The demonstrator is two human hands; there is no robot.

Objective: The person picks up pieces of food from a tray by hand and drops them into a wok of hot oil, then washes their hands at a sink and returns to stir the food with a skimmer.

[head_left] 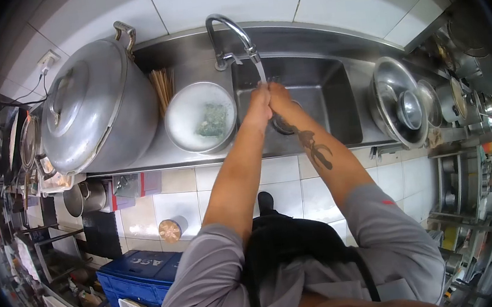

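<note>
Water runs from the curved chrome faucet (231, 26) onto both hands, which meet over the left part of the steel sink (327, 94). My left hand (259, 101) and my right hand (279, 95) touch each other under the stream. Their fingers are pressed together and partly hidden, so what they hold, if anything, cannot be made out. Just left of the sink stands a round bowl (180, 121) of white suds with a green scouring pad (213, 119) in it. A dark round drain part shows below my right wrist.
A large lidded aluminium pot (103, 102) stands at the left, beside wooden sticks (163, 87). Steel bowls (386, 88) are stacked right of the sink. Below are a blue crate (141, 272), a round container (172, 229) on the floor, and a rack (450, 186) at right.
</note>
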